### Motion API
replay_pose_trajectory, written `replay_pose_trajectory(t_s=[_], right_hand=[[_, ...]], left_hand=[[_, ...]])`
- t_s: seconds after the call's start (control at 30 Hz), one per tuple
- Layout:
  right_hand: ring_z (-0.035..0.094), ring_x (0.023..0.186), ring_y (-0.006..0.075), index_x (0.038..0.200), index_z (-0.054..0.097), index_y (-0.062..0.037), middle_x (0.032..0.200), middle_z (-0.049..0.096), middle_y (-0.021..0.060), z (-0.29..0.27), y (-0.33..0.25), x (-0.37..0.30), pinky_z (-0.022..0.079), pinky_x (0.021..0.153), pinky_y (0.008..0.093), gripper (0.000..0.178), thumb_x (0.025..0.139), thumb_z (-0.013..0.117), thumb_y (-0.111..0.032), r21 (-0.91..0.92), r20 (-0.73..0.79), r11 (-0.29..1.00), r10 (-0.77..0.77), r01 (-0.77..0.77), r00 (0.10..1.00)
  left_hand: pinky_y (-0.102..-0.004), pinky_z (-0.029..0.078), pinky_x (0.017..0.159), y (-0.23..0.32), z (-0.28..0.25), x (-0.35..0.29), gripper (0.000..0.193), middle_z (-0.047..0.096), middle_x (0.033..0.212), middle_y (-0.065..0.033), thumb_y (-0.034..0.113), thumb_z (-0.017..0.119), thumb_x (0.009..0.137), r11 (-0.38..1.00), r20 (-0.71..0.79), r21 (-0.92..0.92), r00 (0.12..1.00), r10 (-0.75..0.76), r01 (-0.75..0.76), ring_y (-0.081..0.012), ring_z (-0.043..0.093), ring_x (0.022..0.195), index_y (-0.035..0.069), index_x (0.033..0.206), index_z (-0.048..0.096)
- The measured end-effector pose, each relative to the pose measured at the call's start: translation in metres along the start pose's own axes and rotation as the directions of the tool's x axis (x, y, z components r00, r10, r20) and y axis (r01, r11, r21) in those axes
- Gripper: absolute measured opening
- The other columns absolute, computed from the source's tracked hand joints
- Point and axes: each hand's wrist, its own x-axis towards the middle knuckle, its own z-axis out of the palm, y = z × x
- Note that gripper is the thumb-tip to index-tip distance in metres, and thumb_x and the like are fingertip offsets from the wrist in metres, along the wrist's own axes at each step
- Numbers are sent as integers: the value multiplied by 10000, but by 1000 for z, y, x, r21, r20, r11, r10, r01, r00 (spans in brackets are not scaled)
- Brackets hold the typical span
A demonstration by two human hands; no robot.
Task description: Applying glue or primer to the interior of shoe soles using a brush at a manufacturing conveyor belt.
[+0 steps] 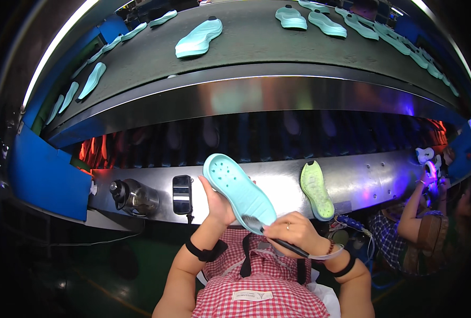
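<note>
My left hand (217, 204) is closed around the left edge of a light blue shoe sole (238, 188), which is tilted above the metal ledge. A cluster of small holes shows near the sole's far end. Between the fingers of my right hand (299, 233) is a brush with a black handle (288, 246). Its bristles touch the near end of the sole. To the right, a pale green shoe sole (316, 192) with a black tip lies on the ledge, apart from both hands.
On the metal ledge (363, 183) are a phone (182, 194) and a dark bottle (139, 197). Beyond it, a conveyor belt (246, 45) carries several light blue soles. Dark slots with red glow lie beneath the belt. At right, another person (424, 225) works under violet light.
</note>
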Motion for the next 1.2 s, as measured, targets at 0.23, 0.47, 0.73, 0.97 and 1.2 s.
replay_pose_trajectory(t_s=[0.23, 0.47, 0.73, 0.97, 1.2], right_hand=[[601, 816, 209, 861, 648, -33, 837, 647, 81, -24, 4, 31, 474, 713, 302, 216, 651, 692, -7, 255, -206, 956, 203, -148, 957], [605, 812, 204, 891, 646, -34, 867, 649, 70, -16, -16, 16, 468, 764, 305, 239, 657, 693, -23, 413, -83, 908, 111, -67, 990], [576, 926, 217, 909, 654, -37, 944, 636, 95, -26, -1, 1, 435, 859, 306, 214, 699, 663, 4, 569, 49, 796, 219, -208, 974], [581, 908, 191, 956, 595, 36, 968, 603, 144, 13, 7, 9, 462, 823, 287, 179, 781, 587, 1, 988, 52, 92, 561, -125, 826], [584, 759, 87, 948, 605, 17, 861, 633, 80, 4, -17, 11, 469, 666, 206, 183, 765, 614, 3, 783, -12, 521, 559, -340, 829]], left_hand=[[-516, 381, 907, -8, 18, -6, 910, 554, 1060, -148, 794, 195, 691, 997, -72, 63, 996, 52, -47, -330, 533, 983, 72, 1184, 449], [-551, 360, 919, -2, 35, -7, 857, 563, 1010, -115, 761, 218, 719, 980, 29, 65, 982, 187, -188, -291, 549, 953, 73, 1176, 446], [-535, 348, 942, 5, 42, -9, 836, 555, 1070, -112, 754, 252, 724, 973, 193, -15, 954, 227, -229, -282, 546, 969, 94, 1200, 444], [-540, 310, 968, -16, 60, -29, 781, 418, 1264, -171, 625, 222, 812, 997, 104, -6, 992, 75, -75, -375, 446, 1116, 50, 1342, 228], [-501, 311, 985, -16, 42, -25, 635, 394, 1285, -173, 492, 164, 894, 995, 159, -78, 985, 67, -55, -364, 424, 1144, 39, 1328, 259]])
